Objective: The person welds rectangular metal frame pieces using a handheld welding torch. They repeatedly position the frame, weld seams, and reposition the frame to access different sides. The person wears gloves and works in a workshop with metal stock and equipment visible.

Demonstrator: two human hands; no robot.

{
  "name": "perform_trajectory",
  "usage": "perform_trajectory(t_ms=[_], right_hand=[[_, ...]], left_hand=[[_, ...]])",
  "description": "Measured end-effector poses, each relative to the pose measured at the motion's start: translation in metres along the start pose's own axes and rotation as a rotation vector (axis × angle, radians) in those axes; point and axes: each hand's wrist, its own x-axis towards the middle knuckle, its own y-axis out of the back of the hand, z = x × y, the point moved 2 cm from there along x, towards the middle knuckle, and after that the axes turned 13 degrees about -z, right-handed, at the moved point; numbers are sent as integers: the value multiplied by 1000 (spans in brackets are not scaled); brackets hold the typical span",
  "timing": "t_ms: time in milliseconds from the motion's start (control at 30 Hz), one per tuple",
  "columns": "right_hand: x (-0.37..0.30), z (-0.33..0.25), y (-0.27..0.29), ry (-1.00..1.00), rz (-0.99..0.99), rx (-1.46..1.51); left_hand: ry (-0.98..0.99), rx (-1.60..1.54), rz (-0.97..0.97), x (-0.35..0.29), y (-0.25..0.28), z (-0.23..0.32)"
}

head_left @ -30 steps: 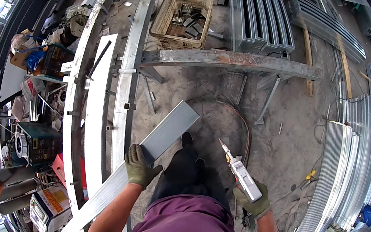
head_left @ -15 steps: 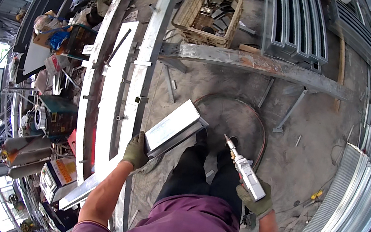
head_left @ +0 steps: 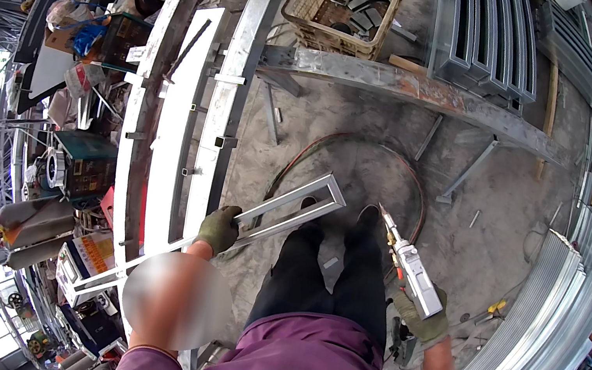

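Observation:
My left hand (head_left: pixel 218 229), in an olive glove, is closed on the near-left part of a long metal frame (head_left: pixel 291 221). The frame slants from the lower left up to the right, with its open rectangular end above my feet. Its other end passes my left forearm and lies over the bench rails. In my gloved right hand (head_left: pixel 426 321) is a pale grey welding gun (head_left: pixel 418 276). The gun's pointed nozzle aims up and left, apart from the frame. My right fingers are partly hidden beneath the gun's body.
Long steel rails (head_left: pixel 226 109) run along my left, with a white panel (head_left: pixel 178 125) between them. A rusty crossbeam (head_left: pixel 408 87) stands ahead, before a plastic crate (head_left: pixel 337 40) of metal offcuts and stacked metal frames (head_left: pixel 484 36). A hose (head_left: pixel 423 184) curves over the floor; metal sheets (head_left: pixel 527 313) lie right.
My left hand has turned the frame, so its open rectangular outline shows instead of its broad, shiny face. The welding gun has shifted slightly right with my right hand.

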Motion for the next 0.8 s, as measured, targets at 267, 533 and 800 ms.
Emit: perform_trajectory(t_ms=[267,533,800], right_hand=[[4,-29,-33,-47,32,-67],[26,-68,-6,-117,86,-95],[72,-62,-36,34,-194,-93]], left_hand=[[-51,-39,93,-5,-13,-2],[-334,-260,609,-63,-25,-13],[294,-722,401,-224,-132,-67]])
